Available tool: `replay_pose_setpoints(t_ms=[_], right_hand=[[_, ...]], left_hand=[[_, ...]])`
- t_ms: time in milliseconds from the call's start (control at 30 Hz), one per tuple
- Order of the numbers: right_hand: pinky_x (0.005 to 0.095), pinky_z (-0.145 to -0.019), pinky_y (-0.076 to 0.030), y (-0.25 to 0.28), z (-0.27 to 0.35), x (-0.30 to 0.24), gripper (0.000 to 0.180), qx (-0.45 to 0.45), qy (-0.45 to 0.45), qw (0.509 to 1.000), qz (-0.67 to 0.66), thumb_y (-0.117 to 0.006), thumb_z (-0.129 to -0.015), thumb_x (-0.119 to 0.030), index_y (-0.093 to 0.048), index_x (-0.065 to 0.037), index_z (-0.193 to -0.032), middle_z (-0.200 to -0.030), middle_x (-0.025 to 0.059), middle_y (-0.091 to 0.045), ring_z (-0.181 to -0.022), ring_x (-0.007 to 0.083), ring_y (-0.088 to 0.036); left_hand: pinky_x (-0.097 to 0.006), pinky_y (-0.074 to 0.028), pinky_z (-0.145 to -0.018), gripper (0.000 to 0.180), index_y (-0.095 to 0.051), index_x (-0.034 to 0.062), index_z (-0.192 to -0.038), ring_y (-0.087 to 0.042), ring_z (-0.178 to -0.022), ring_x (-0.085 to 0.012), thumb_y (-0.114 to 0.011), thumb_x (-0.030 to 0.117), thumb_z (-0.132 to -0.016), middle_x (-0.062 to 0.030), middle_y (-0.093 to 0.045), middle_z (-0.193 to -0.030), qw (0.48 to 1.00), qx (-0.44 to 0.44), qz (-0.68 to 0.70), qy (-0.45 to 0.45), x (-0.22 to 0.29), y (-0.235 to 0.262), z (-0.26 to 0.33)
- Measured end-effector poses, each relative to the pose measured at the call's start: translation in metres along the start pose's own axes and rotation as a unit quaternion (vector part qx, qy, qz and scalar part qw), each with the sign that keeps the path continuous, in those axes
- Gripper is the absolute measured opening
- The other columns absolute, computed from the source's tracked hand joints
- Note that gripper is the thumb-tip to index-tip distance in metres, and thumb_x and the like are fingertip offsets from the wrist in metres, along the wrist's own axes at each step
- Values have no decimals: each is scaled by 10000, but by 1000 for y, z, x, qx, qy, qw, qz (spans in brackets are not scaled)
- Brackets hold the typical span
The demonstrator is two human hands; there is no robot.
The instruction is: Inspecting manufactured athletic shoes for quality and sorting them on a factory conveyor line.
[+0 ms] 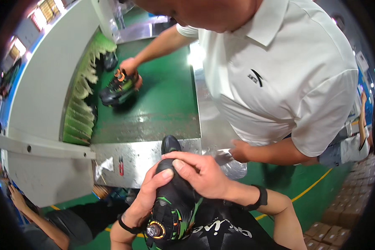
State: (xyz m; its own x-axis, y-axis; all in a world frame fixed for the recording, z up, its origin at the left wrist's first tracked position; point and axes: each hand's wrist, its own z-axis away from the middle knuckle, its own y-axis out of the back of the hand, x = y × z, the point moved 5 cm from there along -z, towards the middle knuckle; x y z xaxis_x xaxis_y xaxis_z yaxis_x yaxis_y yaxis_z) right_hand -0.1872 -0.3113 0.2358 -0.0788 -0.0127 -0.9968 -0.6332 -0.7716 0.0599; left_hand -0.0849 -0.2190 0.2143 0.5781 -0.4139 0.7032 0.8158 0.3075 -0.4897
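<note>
Close to my body is a black sports shoe (173, 200) with green and orange accents, its toe pointing away from me. A shiny metal piece (154, 230) shows at its collar inside an orange ring. My left hand (149, 189) is closed round the left side of the toe, thumb on top. From the right, my right hand (204, 174) wraps over the toe, its thumb beside the left one; the fingers underneath are partly hidden. Just beyond my hands, the black end of another shoe (170, 144) rests at the metal ledge (133, 154).
Across from me, a person in a white shirt (275, 79) holds a similar shoe (118, 89) over the green conveyor belt (162, 100). A green fringed curtain (79, 112) hangs at the machine opening. A red tool (121, 166) and crumpled white paper (104, 166) lie on the ledge.
</note>
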Motion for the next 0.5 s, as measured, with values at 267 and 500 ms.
replay_pose_setpoints(t_ms=[267,500], right_hand=[[462,-1125,-245,-20,75,23,971,-190,126,942,245,-705,-794,-465,-180,-7,-1471,-1484,333,-131,-1385,455,-205],[462,-1057,-369,14,104,42,794,-98,187,938,276,-774,-736,-338,-356,-30,-1336,-1461,309,-227,-1333,456,-321]], left_hand=[[-348,-535,-756,465,-602,34,-1035,-651,-814,-235,-501,471,-913,-122,-658,-957,952,206,145,-172,-4,38,-34],[-376,-566,-746,526,-590,32,-1074,-675,-817,-254,-506,524,-909,-137,-668,-958,957,125,260,-19,-47,5,-72]])
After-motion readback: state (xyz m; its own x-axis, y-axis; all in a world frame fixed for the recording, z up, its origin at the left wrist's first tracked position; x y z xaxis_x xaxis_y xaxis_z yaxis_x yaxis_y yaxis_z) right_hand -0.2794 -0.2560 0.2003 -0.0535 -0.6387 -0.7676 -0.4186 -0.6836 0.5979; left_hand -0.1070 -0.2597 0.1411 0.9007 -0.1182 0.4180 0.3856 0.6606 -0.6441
